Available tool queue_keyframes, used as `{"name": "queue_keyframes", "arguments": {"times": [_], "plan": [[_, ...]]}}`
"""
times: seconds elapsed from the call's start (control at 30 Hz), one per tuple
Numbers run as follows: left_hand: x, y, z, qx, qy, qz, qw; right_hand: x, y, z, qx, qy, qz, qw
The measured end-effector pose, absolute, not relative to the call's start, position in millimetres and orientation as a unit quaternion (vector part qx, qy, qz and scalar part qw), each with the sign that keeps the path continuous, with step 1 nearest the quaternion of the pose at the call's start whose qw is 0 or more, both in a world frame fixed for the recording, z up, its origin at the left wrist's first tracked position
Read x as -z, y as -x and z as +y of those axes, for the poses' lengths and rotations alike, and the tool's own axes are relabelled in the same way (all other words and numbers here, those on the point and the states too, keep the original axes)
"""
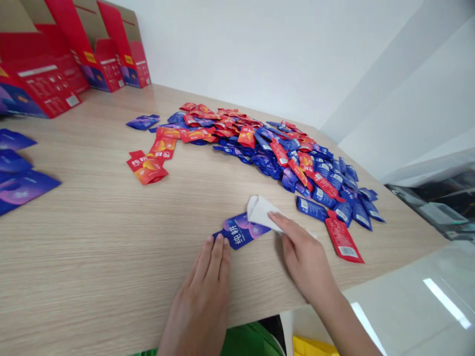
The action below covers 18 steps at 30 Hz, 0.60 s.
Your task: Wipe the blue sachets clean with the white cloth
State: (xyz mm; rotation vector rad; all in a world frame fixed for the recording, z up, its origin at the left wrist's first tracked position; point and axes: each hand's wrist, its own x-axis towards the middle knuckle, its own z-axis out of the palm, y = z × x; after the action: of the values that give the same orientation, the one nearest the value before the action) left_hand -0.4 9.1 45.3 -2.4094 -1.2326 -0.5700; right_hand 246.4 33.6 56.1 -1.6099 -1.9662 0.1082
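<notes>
A blue and purple sachet [239,231] with white lettering lies flat on the wooden table [122,237]. My left hand [206,287] rests with its fingers stretched out on the sachet's left end, holding nothing. In my right hand [302,249] is a folded white tissue [261,211], pressed against the sachet's right end. The tissue covers part of that end. Just right of my right hand lie a red sachet [343,240] and a blue sachet [311,208], both with barcode labels facing up.
A long heap of red and blue sachets [274,148] curves along the table's back and right. Two red sachets [147,167] lie left of it. More blue sachets [24,188] are at the left edge. Open red cartons [44,79] stand at the back left, by a white wall.
</notes>
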Motion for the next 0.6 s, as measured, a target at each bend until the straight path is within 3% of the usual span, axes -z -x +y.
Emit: {"name": "queue_keyframes", "arguments": {"times": [0.1, 0.23, 0.4, 0.6], "plan": [[-44.6, -4.8, 8.8, 0.201, 0.854, -0.442, 0.187, -57.5, -258.4, 32.1, -0.025, 0.654, -0.681, 0.329], [-44.5, -6.4, 9.5, 0.211, 0.856, -0.438, 0.176, -67.2, -221.8, 23.8, -0.069, 0.575, -0.713, 0.395], [-46.2, -6.3, 9.7, 0.200, 0.856, -0.445, 0.169, -63.8, -194.1, 31.9, -0.090, 0.488, -0.813, 0.304], [-49.6, -8.6, 10.2, 0.184, 0.855, -0.447, 0.189, -57.9, -259.0, 38.3, 0.000, 0.665, -0.692, 0.282]]}}
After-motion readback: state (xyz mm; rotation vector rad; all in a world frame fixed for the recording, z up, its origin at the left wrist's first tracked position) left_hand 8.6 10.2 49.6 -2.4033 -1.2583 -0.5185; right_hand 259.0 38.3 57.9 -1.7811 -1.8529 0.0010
